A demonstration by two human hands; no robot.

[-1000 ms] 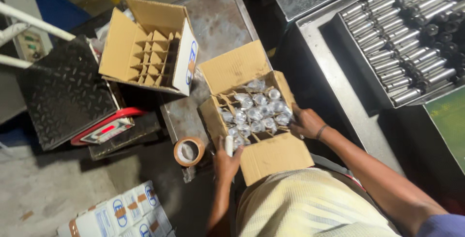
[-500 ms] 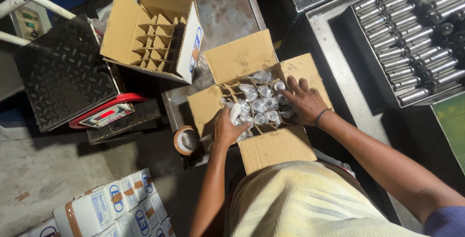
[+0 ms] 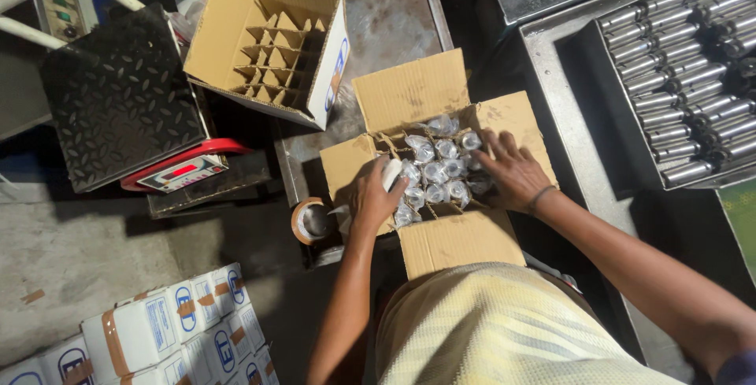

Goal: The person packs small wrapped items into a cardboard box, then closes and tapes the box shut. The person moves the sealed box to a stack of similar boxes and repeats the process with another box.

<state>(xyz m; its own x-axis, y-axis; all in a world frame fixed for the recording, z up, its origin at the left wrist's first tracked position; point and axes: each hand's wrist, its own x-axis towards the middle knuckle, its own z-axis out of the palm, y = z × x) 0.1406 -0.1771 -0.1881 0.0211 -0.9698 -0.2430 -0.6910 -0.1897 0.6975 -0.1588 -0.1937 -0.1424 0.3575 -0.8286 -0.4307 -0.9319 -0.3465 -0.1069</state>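
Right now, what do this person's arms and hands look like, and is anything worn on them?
Both arms are bare, with no gloves on the left hand or right hand. A thin dark band circles the right wrist. A pale yellow striped garment covers the body.

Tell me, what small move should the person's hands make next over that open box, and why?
Probably press the left hand's white-wrapped piece down into its divider cell. The open box looks nearly full of wrapped metal parts, the right hand lies flat on them, and that piece appears to stand above the rest.
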